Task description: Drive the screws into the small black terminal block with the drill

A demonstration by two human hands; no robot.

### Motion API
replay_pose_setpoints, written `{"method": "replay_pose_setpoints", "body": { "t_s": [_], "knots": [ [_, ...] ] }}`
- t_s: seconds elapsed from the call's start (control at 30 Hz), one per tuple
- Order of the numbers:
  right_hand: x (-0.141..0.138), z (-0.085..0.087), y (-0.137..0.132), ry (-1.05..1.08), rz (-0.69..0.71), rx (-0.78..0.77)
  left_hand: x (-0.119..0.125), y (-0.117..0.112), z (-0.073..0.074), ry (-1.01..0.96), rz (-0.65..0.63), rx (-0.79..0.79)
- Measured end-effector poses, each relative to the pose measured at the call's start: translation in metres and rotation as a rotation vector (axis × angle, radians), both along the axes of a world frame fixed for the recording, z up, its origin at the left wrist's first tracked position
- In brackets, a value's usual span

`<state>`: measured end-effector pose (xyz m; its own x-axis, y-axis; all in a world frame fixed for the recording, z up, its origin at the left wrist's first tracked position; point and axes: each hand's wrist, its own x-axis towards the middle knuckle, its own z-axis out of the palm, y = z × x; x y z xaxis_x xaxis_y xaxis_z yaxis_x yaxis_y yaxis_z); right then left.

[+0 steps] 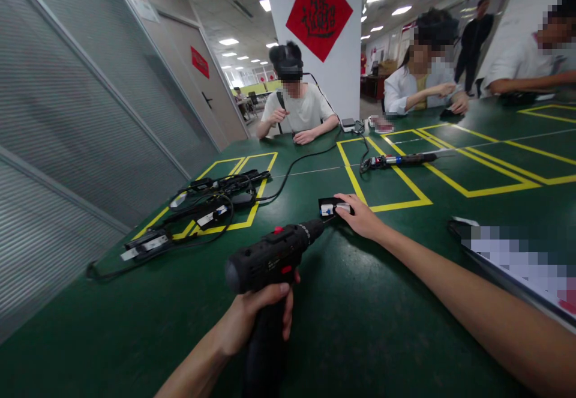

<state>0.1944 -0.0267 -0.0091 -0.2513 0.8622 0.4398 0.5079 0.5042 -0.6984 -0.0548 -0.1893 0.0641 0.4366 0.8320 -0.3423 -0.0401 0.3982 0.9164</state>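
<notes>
My left hand (pixel 245 317) is wrapped round the grip of a black cordless drill (pixel 265 260) with red buttons. Its thin bit (pixel 329 220) points away to the right and ends close to a small black block (pixel 324 202) with white and blue parts. Whether the bit touches the block, I cannot tell. My right hand (pixel 362 217) grips that block from its right side against the green tabletop, thumb and fingers bent round it. Part of the block is hidden under the fingers.
Black power adapters and cables (pixel 216 200) lie heaped at the left. A pen-shaped electric screwdriver (pixel 405 159) rests beyond my right hand, across yellow tape outlines. A tray-like object (pixel 463 236), partly blurred, lies at right. Several people sit across the green table (pixel 180 314).
</notes>
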Motion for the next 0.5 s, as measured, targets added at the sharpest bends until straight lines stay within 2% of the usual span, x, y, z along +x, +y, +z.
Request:
{"method": "replay_pose_setpoints", "body": {
  "t_s": [0.5],
  "knots": [
    [0.0002,0.0014,-0.0007,-0.005,0.000,-0.011,-0.0001,-0.0004,-0.0004,0.020,0.007,0.017]
  ]
}}
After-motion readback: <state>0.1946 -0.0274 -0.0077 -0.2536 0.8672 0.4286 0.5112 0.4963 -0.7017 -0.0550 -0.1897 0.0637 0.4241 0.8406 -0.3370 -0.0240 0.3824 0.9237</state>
